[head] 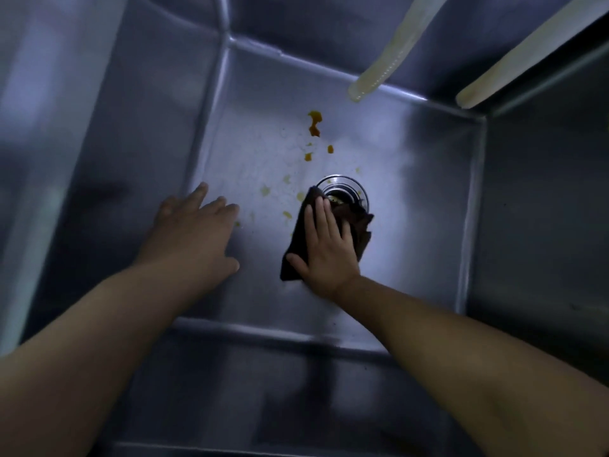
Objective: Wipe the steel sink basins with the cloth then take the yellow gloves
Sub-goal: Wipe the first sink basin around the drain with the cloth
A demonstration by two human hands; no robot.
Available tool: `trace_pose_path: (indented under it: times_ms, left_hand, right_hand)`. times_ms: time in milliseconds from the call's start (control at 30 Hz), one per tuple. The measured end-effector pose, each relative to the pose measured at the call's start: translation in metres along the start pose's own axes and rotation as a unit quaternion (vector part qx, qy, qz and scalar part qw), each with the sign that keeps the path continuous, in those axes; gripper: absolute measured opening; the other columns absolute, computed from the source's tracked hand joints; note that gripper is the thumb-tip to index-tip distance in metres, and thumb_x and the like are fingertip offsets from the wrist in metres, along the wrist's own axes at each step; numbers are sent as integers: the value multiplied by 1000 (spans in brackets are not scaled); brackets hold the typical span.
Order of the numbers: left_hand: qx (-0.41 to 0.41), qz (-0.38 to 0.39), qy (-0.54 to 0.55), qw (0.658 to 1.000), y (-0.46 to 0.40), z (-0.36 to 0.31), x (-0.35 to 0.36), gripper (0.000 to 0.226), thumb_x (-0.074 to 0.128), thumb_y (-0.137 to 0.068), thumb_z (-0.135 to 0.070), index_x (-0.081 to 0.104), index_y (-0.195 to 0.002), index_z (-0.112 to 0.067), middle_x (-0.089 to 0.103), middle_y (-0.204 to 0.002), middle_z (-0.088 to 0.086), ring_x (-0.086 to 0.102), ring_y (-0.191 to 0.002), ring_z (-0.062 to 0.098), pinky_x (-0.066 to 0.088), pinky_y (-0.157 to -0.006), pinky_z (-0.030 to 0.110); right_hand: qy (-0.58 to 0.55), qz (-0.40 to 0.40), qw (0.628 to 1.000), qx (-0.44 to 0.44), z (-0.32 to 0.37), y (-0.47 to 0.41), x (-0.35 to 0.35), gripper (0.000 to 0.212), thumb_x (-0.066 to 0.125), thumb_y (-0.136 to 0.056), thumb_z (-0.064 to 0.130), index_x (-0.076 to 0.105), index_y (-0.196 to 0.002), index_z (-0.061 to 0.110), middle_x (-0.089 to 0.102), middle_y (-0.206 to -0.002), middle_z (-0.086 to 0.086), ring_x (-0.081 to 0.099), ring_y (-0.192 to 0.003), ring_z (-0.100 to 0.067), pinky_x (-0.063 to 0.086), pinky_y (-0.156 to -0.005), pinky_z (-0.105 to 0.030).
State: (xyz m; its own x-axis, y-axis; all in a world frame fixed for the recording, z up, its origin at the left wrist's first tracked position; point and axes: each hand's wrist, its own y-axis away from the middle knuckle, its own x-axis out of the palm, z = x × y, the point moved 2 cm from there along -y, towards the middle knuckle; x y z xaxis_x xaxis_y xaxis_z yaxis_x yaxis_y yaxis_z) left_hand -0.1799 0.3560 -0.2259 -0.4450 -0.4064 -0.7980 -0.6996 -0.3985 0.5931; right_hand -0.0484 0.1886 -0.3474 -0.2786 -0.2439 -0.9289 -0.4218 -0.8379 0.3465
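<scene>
A view straight down into a deep steel basin (pixel 428 225), its brushed metal floor flat and square, its walls rising steeply with rounded, shiny seams at the corners. The right hand (pixel 326 249) lies flat on a dark cloth (pixel 298 239), fingers straight and close together, thumb spread to the left, pressing the cloth onto the basin floor. The cloth is dark brown, soft and crumpled, showing around the hand on the left, far and right sides; its far edge overlaps the near rim of the drain (pixel 344 189). The drain is a round, ringed metal fitting set in the floor just beyond the fingertips. The left hand (pixel 194 235) is to the left of the cloth, apart from it, open with fingers straight and slightly spread, palm down on or just above the floor near the left wall; contact cannot be told. Between and beyond the hands, orange-yellow scraps (pixel 314 123) are scattered over the wet, speckled floor, the largest a ragged lump toward the far wall, smaller pale bits nearer the cloth. At the far right, two long pale-yellow strips (pixel 392 51) hang down over the basin, smooth and rubbery with rounded ends; whether they are gloves is unclear. Both bare forearms reach in from the near edge.
</scene>
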Motion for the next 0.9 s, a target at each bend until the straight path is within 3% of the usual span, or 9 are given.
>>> trace_pose_path:
  times_ms: [167, 300, 400, 533, 600, 700, 767, 900]
  left_hand:
    - [-13, -55, 10, 998, -9, 2, -6, 74, 61, -83, -41, 24, -145, -25, 19, -156, -3, 5, -145, 19, 13, -112, 43]
    - [-28, -77, 15, 997, -8, 3, -5, 65, 58, -87, -36, 29, -143, -24, 23, -155, -1, 12, -144, 19, 17, -111, 40]
    - [-49, -100, 30, 993, -8, 4, -4, 55, 53, -90, -32, 34, -141, -22, 29, -152, 2, 22, -140, 23, 22, -109, 40]
    - [-61, -68, 42, 995, -6, 2, 5, 51, 47, -94, -25, 33, -142, -16, 31, -151, 7, 33, -134, 30, 30, -108, 42]
    - [-54, -71, 50, 995, -5, -3, 7, 42, 47, -93, -19, 43, -133, -10, 44, -139, 12, 43, -122, 33, 38, -99, 45]
    - [35, -78, 40, 996, -2, -21, 18, 33, 46, -92, -16, 49, -124, -7, 54, -123, 13, 49, -108, 32, 44, -87, 43]
    - [125, -34, -17, 991, -5, -39, 34, 50, 44, -94, -32, 37, -140, -12, 46, -136, 11, 44, -118, 29, 42, -92, 38]
    - [260, -24, -158, 952, -36, -73, 65, 76, 36, -91, -58, 9, -151, -20, 4, -159, 8, 6, -145, 26, 8, -115, 45]
  right_hand:
    - [28, -28, 999, -5, 37, -59, -12, 87, 28, -87, 61, 9, -149, 4, 7, -157, -19, 1, -146, -30, 5, -117, -49]
    - [59, -17, 997, -55, 53, -71, -14, 86, 24, -87, 60, 6, -150, 4, 5, -157, -19, -4, -146, -30, 1, -117, -49]
    - [28, -6, 992, -119, 60, -48, -6, 85, 34, -88, 57, 8, -150, 4, 5, -157, -18, -3, -146, -30, -1, -117, -48]
    - [8, 86, 978, -190, 57, -1, -4, 86, 45, -89, 48, 1, -150, 8, -6, -158, -14, -11, -145, -25, -7, -117, -43]
    - [-20, 129, 968, -215, 39, 18, -20, 85, 51, -91, 38, -2, -150, 9, -13, -157, -11, -13, -145, -23, -9, -118, -36]
    - [-83, 135, 971, -181, -8, 53, -61, 77, 53, -93, 26, 5, -150, 11, -13, -155, -5, -7, -145, -18, -1, -119, -31]
    - [-84, 113, 982, -127, -46, 78, -88, 71, 55, -92, 25, 15, -150, 11, 0, -158, -6, 2, -145, -17, 1, -118, -27]
    - [-70, 155, 985, 14, -110, 117, -122, 60, 49, -96, 28, 24, -148, 17, 4, -159, -1, 17, -144, -16, 13, -115, -25]
